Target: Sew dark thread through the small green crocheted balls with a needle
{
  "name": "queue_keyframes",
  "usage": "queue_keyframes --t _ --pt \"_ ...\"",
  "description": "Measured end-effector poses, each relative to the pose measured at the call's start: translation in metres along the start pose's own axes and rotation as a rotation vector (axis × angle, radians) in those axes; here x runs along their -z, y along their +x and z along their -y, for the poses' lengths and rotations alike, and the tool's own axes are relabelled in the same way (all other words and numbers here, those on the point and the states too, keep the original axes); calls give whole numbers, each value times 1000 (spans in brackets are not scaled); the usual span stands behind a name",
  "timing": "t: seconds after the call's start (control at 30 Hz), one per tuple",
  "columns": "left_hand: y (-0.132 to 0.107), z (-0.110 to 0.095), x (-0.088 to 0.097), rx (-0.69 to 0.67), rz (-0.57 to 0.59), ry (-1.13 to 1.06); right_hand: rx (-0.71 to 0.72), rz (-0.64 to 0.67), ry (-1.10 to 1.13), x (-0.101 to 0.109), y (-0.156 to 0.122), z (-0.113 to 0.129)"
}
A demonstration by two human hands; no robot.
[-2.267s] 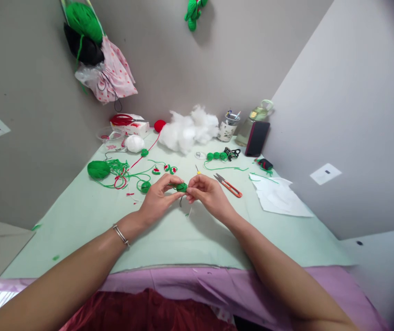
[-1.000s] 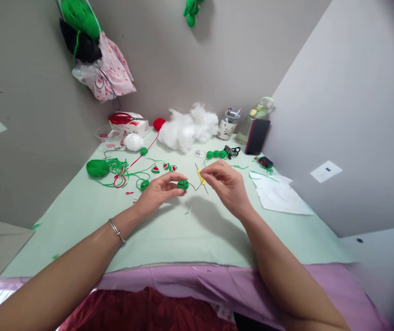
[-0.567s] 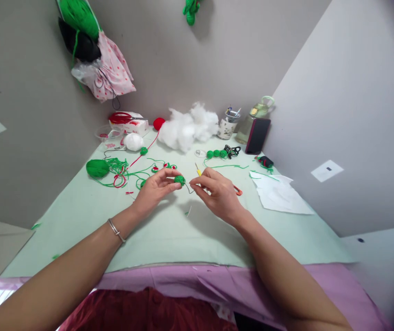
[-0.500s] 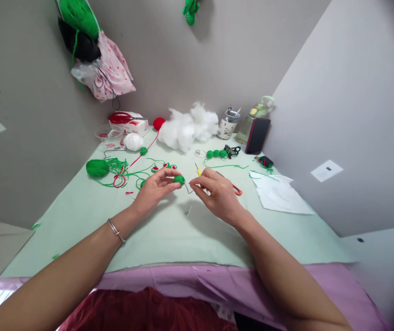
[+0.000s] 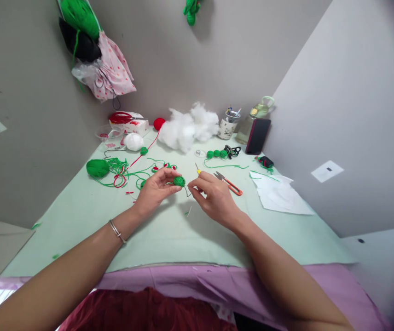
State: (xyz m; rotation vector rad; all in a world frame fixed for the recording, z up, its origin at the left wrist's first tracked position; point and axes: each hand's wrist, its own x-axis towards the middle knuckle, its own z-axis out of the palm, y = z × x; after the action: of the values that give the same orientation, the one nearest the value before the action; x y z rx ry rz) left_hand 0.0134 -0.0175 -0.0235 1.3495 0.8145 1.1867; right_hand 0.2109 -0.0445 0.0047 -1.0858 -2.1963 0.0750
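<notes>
My left hand [image 5: 155,189] pinches a small green crocheted ball [image 5: 179,181] between thumb and fingers, above the middle of the table. A thin dark thread [image 5: 186,191] hangs in a short curve from the ball toward my right hand [image 5: 214,195]. The right thumb and forefinger are pressed together on the thread, close beside the ball; whether a needle is also there is too small to see. Just beyond that hand lies a yellow-handled crochet hook [image 5: 198,170], partly hidden. Orange-handled thread snips [image 5: 229,184] lie to its right.
On the left lie green yarn [image 5: 97,168] and tangled strands. White stuffing [image 5: 186,128] is heaped at the back, near a pen cup [image 5: 228,125], bottle [image 5: 247,128] and phone [image 5: 258,136]. Joined green balls [image 5: 217,154] sit before them; white paper [image 5: 280,195] lies right.
My right hand has shifted slightly left and down, closer to the ball, uncovering more of the snips. The ball has turned a little in my left fingers.
</notes>
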Motion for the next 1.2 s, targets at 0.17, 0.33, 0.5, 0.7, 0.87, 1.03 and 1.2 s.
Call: queue_keyframes --t 0.17,0.33,0.5,0.7,0.87,1.03,1.2 --pt "-1 1 -3 -7 -64 -40 -91 -7 99 -10 -2 2" --pt "-1 1 -4 4 -58 -43 -262 5 315 -15 0 2" --pt "-2 -1 -5 -11 -63 -30 -417 29 557 -16 4 -1" --pt "-2 -6 -4 31 -59 -86 -512 108 811 -6 8 -8" --pt "-1 -8 -2 46 -71 -87 -562 138 927 -6 7 -15" --pt "-2 -9 -5 41 -49 -112 -597 147 1081 -14 7 -16" --pt "-4 -5 -7 -2 -41 -109 -578 106 1045 -14 8 -8"
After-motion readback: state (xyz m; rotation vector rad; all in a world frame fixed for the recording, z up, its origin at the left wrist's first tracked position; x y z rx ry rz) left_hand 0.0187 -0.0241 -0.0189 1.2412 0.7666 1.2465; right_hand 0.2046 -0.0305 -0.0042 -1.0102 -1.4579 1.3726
